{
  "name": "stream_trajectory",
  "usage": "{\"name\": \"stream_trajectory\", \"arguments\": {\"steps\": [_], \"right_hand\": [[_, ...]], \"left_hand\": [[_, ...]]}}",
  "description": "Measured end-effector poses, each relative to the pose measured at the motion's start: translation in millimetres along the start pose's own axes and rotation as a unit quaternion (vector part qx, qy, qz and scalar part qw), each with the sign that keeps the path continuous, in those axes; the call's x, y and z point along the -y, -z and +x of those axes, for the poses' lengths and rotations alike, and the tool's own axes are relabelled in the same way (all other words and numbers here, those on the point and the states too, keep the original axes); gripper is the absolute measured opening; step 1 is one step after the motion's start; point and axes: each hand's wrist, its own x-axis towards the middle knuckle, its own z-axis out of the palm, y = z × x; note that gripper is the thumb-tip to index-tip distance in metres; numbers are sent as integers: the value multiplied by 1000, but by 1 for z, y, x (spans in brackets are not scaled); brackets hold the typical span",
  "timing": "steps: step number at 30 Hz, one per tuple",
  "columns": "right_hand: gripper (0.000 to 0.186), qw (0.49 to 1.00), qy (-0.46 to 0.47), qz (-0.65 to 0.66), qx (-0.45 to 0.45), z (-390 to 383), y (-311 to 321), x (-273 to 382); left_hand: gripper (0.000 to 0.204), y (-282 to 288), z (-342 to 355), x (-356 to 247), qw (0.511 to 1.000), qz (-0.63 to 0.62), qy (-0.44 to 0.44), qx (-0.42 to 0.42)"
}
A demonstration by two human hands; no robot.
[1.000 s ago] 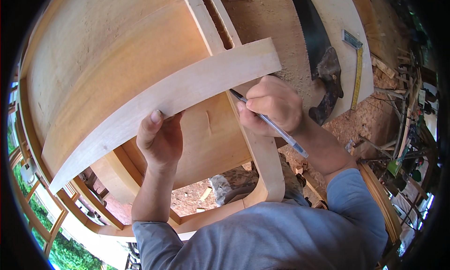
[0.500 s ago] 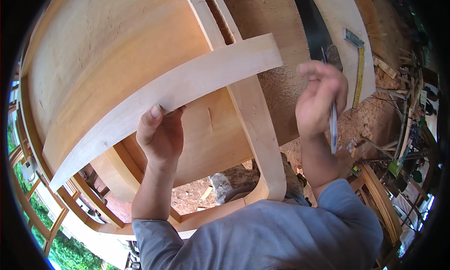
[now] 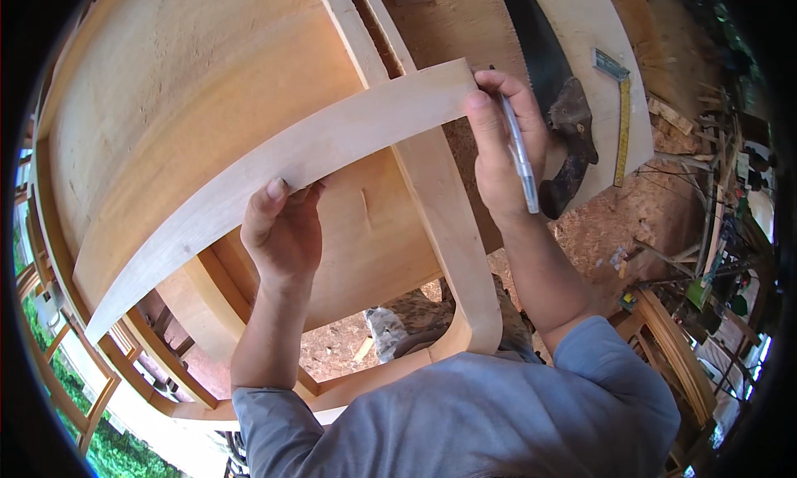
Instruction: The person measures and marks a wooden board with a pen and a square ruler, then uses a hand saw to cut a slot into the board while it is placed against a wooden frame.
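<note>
A long, curved pale wooden board (image 3: 349,129) lies slantwise across a wooden frame (image 3: 444,204), its thin end at the lower left and its wide squared end at the upper right. My left hand (image 3: 284,221) grips its lower edge near the middle, thumb on top and fingers underneath. At the squared end, my right hand (image 3: 508,138) holds the board's corner between thumb and fingers. A clear pen (image 3: 520,158) is also tucked in that hand, slanting down along the palm. The fingers under the board are partly hidden.
Right of my right hand, a handsaw (image 3: 569,121) with a dark handle lies on a pale panel (image 3: 618,129). A try square (image 3: 618,84) with a yellow blade rests beside it. Wood scraps (image 3: 672,117) litter the reddish ground, and a slatted wooden piece (image 3: 668,345) stands lower right.
My right hand has moved left from beside the saw handle and taken hold of the board's squared end, keeping the pen. My left hand keeps its grip.
</note>
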Motion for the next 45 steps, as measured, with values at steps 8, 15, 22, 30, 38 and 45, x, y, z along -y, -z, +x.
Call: {"name": "stream_trajectory", "arguments": {"steps": [8,15,22,30,38,45], "right_hand": [[24,999,18,-18,-39,-6,-9,-4],[25,998,32,-16,-52,-9,-12,-10],[23,998,44,-16,-41,-9,-8,-14],[27,997,18,-69,-20,3,-1,-3],[33,977,-210,27,-6,16,22,5],[33,950,-8,-258,-174,6,132,31]], "left_hand": [[42,-12,3,-1,999,26,10,-29],[29,-26,-9,6,997,-17,9,-80],[13,-84,-50,-18,755,483,-383,224],[45,-15,-19,-139,578,734,-350,67],[49,2,-19,-117,406,890,-206,1],[54,-31,-38,-73,390,897,-208,-10]]}}
